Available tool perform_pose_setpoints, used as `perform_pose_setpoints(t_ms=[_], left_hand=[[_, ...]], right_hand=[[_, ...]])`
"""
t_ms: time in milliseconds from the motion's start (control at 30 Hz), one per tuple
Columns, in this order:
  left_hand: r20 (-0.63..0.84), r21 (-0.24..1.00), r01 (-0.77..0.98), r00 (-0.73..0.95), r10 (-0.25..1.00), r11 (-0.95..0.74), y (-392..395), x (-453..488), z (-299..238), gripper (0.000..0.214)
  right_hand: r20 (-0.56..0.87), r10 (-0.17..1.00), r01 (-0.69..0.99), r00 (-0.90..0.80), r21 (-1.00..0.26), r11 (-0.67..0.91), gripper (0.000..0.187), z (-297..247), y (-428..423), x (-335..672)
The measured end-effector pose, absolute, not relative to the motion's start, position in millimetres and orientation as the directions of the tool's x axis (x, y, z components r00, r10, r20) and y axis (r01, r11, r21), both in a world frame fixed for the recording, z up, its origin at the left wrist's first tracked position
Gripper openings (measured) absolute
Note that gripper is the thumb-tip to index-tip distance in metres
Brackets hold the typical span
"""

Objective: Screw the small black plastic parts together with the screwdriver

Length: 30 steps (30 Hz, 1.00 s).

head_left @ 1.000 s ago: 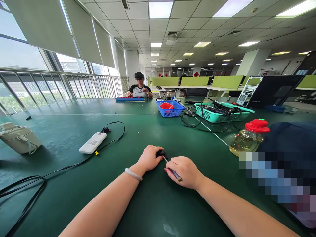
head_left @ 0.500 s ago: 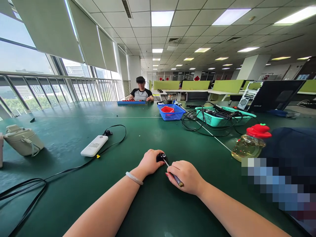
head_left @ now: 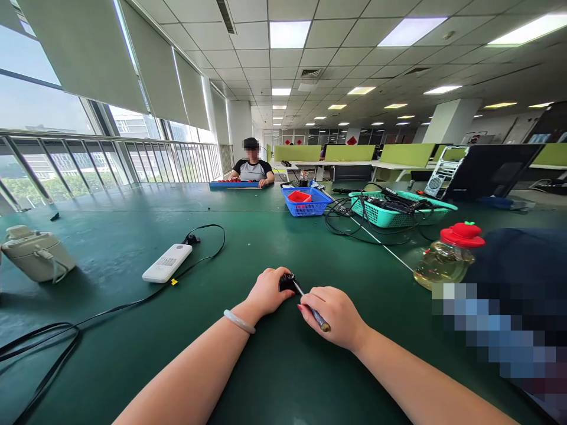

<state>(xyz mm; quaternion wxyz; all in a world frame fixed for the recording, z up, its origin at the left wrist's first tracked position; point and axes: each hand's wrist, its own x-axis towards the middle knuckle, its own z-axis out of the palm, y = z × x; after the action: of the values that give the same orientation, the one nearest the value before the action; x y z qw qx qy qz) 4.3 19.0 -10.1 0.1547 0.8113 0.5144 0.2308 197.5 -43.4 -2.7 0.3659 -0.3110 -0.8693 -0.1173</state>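
Note:
My left hand (head_left: 271, 290), with a pale bangle on its wrist, grips a small black object (head_left: 287, 283) on the green table (head_left: 266, 378). Its exact kind is too small to make out. In my right hand (head_left: 334, 314) is a screwdriver (head_left: 319, 319), held slantwise with the thin metal shaft pointing up and left. The shaft's tip meets the black object near its right side. Fingers of my left hand cover part of that object.
On the left lie a white power bank (head_left: 167, 264) with a black cable and a beige bottle (head_left: 38, 252). Beyond my hands are a blue basket (head_left: 306, 208) and a teal basket (head_left: 390, 219) of cables. A red-lidded jar (head_left: 445, 262) stands right. A person (head_left: 252, 168) sits opposite.
The screwdriver's tip has shifted slightly on the black object, which is tilted a little differently. Both hands keep their hold. The whole view has drifted slightly.

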Motion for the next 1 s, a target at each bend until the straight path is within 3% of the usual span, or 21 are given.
perform_pose_setpoints(t_ms=[167,300,433,567,733,867,1000], left_hand=[[0.206,0.475,0.769,0.376,0.904,-0.428,17.8,4.7,-7.9,0.037],[0.202,0.471,0.768,0.384,0.901,-0.434,17.6,4.9,-7.4,0.037],[0.207,0.46,0.764,0.404,0.891,-0.453,17.3,4.6,-7.1,0.04],[0.195,0.444,0.772,0.413,0.89,-0.455,16.0,4.8,-5.3,0.042],[0.205,0.42,0.775,0.426,0.881,-0.473,15.3,5.1,-4.0,0.038],[0.216,0.415,0.766,0.441,0.871,-0.491,15.2,4.6,-4.9,0.037],[0.225,0.428,0.755,0.443,0.868,-0.496,15.2,4.4,-6.4,0.037]], right_hand=[[0.7,0.604,0.617,-0.38,-0.295,0.73,0.02,-3.2,-40.7,200.9],[0.655,0.725,0.506,-0.213,-0.56,0.656,0.025,-1.7,-34.6,205.0],[0.513,0.856,0.369,-0.061,-0.785,0.497,0.034,-4.3,-26.1,209.6],[0.328,0.943,0.241,0.056,-0.921,0.306,0.042,-9.1,-19.7,211.4],[0.264,0.95,0.202,0.165,-0.952,0.229,0.039,-11.8,-15.6,213.3],[0.453,0.872,0.334,0.186,-0.863,0.378,0.031,-8.6,-18.9,214.3],[0.637,0.771,0.468,0.014,-0.686,0.558,0.021,-2.0,-30.2,210.5]])
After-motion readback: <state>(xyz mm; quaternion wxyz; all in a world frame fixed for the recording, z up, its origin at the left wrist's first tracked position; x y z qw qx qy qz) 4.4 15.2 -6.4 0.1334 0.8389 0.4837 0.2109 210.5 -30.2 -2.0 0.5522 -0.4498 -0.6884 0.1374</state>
